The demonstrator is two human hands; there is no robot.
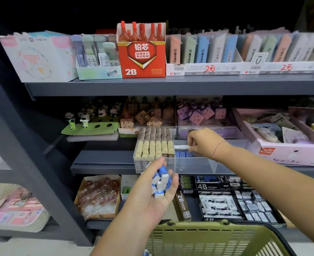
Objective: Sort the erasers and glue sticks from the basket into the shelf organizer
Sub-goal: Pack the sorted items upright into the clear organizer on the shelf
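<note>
Centre right of the frame, the right hand (202, 141) pinches a blue-and-white eraser (186, 147) over the row of erasers (182, 153) in the clear shelf organizer (194, 164). To do it well, I'd stand it upright, flush against its neighbours, then let go without tipping them. The left hand (150, 196), lower centre, cups a clutch of spare erasers (161, 180): small blocks, blue sleeves, white ends. The green basket (207, 239) sits at the bottom edge.

Blue/wht erasers (161, 182), olive-grn basket (207, 241), red box (142, 58)
</note>
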